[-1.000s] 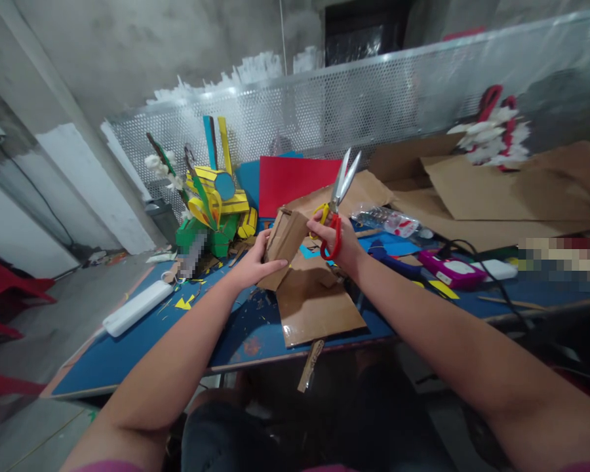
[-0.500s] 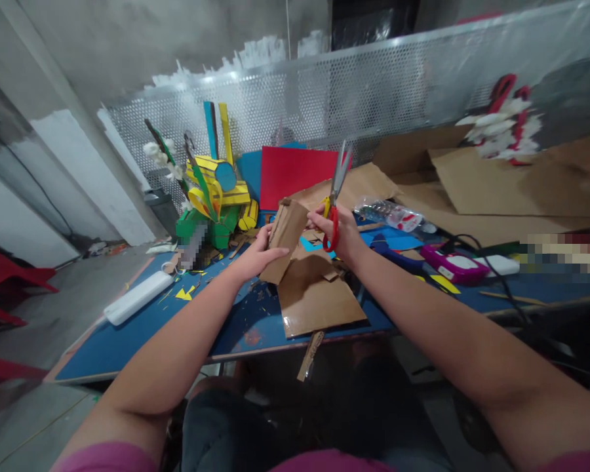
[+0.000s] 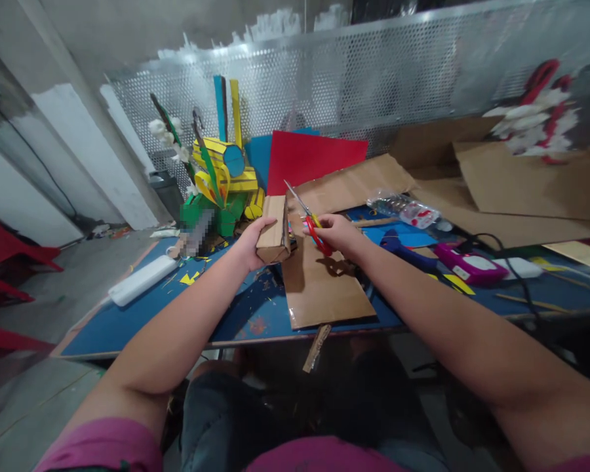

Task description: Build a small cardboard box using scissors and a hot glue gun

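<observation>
My left hand (image 3: pixel 254 242) is closed around a small cardboard box (image 3: pixel 274 231), its thumb lying over the top face. In my right hand (image 3: pixel 337 233) is a pair of scissors (image 3: pixel 305 210) with red and yellow handles. The blades point up and to the left, past the box's right side, and look nearly together. Beneath both hands a flat cardboard piece (image 3: pixel 327 298) lies on the blue table (image 3: pixel 248 321). A narrow cardboard strip (image 3: pixel 317 349) juts out below the table's front edge.
Yellow and black striped paper tubes (image 3: pixel 216 157) and white flowers (image 3: pixel 164 131) stand at the back left. A red sheet (image 3: pixel 314 160) leans behind. Large cardboard (image 3: pixel 526 187), a plastic bottle (image 3: pixel 406 208) and a purple device (image 3: pixel 467 263) are on the right. A white bar (image 3: pixel 142 280) lies left.
My left hand has turned the box, so its near end faces me. My right hand has swung the scissors from upright to pointing up-left. The whole view has shifted slightly.
</observation>
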A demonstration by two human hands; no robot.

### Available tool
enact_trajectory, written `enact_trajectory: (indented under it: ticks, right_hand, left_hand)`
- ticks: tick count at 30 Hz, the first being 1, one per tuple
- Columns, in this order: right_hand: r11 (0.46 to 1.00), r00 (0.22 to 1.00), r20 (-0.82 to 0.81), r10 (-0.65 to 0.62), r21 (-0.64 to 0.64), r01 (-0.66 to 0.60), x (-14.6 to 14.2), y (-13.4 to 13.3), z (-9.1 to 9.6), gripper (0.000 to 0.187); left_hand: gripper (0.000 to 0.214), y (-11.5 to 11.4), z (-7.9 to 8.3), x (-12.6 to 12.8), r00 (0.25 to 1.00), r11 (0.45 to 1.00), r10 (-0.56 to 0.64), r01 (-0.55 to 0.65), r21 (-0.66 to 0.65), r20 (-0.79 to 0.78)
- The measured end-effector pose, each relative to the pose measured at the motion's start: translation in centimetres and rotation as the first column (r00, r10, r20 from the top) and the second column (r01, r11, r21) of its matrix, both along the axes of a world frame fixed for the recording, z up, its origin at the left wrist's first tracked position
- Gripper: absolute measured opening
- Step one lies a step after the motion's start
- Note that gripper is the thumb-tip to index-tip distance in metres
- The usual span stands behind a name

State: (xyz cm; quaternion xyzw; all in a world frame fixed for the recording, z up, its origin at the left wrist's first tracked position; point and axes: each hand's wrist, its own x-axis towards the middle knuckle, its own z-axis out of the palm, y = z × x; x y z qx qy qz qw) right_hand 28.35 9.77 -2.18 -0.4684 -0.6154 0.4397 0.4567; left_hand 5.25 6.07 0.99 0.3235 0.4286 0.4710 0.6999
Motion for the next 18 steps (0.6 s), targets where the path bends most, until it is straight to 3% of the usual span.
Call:
enact_trajectory:
  ticks: [6, 13, 18]
  right_hand:
    - [0.994, 0.986, -0.132, 0.106, 0.048, -0.101, -1.5, -2.2, 0.6, 0.071]
    - [0.975, 0.964, -0.148, 0.222, 0.038, -0.218, -3.7, -2.7, -0.9, 0.061]
    - [0.968, 0.946, -0.212, 0.246, 0.01, -0.25, -3.7, -2.5, -1.1, 0.06]
  left_hand:
    - [0.036, 0.5, -1.3, 0.5, 0.999, 0.998, 0.006, -0.003, 0.07, -0.037]
    - [0.026, 0.7, -2.0, 1.2, 1.0, 0.986, -0.02, 0.021, 0.165, -0.012]
    - [0.038, 1.2, -2.7, 1.2, 0.999, 0.969, -0.006, 0.014, 0.246, -0.034]
